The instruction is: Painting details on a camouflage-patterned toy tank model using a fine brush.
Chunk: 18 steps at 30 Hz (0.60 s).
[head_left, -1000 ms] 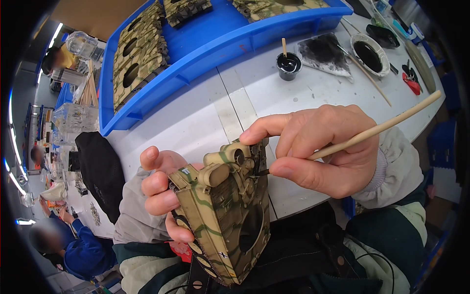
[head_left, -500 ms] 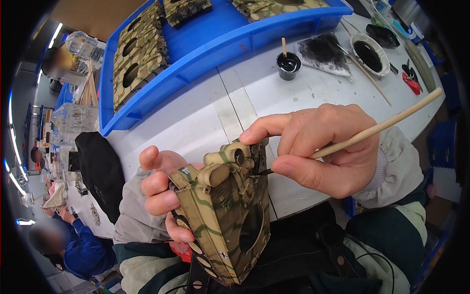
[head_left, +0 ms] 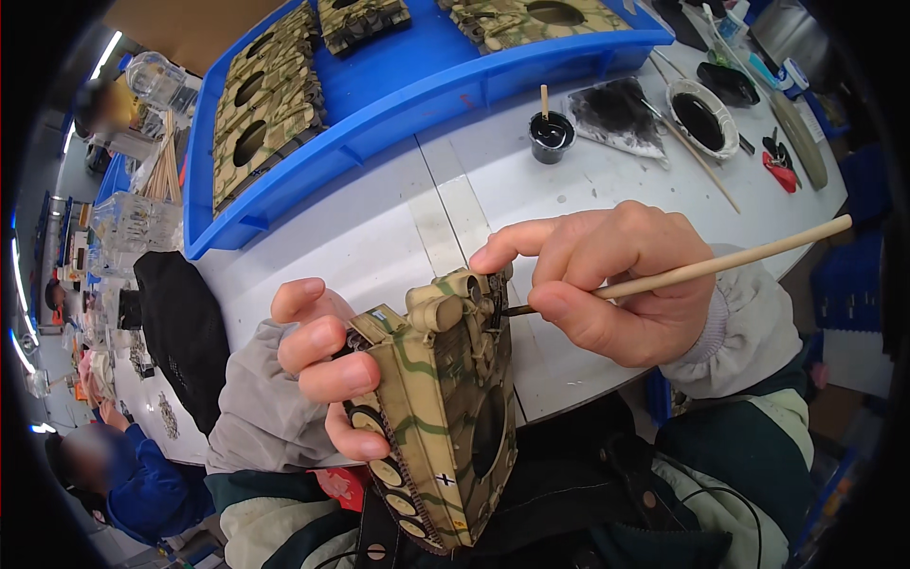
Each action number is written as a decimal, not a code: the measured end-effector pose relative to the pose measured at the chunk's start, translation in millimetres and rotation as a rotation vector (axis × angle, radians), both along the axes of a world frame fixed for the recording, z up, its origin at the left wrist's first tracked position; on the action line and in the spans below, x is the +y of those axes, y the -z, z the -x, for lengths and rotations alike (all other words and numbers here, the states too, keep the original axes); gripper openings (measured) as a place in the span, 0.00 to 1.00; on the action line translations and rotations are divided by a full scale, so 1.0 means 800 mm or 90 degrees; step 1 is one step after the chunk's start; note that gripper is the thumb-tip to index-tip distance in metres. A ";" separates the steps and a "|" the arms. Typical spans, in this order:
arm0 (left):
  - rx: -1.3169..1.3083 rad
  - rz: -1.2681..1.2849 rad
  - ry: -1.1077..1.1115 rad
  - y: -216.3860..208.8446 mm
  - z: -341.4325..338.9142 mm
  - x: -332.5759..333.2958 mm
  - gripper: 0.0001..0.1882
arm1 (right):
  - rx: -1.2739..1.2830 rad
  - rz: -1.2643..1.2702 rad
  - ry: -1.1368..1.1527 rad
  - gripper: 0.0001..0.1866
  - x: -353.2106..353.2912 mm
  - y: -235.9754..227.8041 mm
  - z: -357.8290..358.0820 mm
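Left hand (head_left: 332,351) fingers curled around camo toy tank (head_left: 427,403), held tilted over tabletop's (head_left: 365,242) near edge. Right hand (head_left: 626,284) pinches wooden brush (head_left: 749,256), dark tip at tank's far end, index fingertip on that end. Blue tray (head_left: 427,109) with other tanks (head_left: 284,100) toward tabletop's far edge, paint cup (head_left: 551,147) just beside; paint bowl (head_left: 730,142) nearer right edge.

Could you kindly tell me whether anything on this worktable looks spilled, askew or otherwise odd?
Only mess stands out: the clear plastic sheet beside the small dark cup is heavily smeared black, perhaps with paint, and dark specks mark the white tabletop. The tan-and-green camouflage tank model in the left hand shows no obvious damage.
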<state>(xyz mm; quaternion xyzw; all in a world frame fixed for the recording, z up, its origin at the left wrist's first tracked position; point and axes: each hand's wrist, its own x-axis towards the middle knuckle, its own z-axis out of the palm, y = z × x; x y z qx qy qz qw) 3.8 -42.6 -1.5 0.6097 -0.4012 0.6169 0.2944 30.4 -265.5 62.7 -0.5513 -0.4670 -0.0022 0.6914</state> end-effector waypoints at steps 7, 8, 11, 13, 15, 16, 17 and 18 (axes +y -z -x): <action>-0.014 -0.012 0.020 -0.001 -0.005 0.000 0.23 | -0.020 0.031 0.071 0.09 0.003 -0.001 0.003; -0.020 0.001 0.017 -0.001 -0.005 -0.002 0.23 | -0.032 0.040 0.068 0.09 0.003 -0.001 0.003; -0.029 0.025 0.011 -0.001 -0.008 -0.010 0.23 | -0.030 0.037 0.074 0.09 0.004 -0.001 0.003; -0.032 0.035 0.010 -0.001 -0.009 -0.011 0.23 | -0.032 0.042 0.074 0.09 0.003 -0.001 0.002; -0.039 0.032 0.012 -0.001 -0.010 -0.010 0.23 | -0.033 0.047 0.075 0.09 0.003 -0.001 0.003; -0.039 0.031 0.012 -0.001 -0.010 -0.010 0.23 | -0.012 0.030 0.083 0.09 0.004 0.001 0.004; -0.038 0.027 0.012 -0.001 -0.010 -0.009 0.23 | 0.009 0.014 0.092 0.09 0.005 0.001 0.005; -0.036 0.023 0.012 -0.001 -0.009 -0.008 0.23 | 0.009 0.014 0.092 0.09 0.005 0.001 0.005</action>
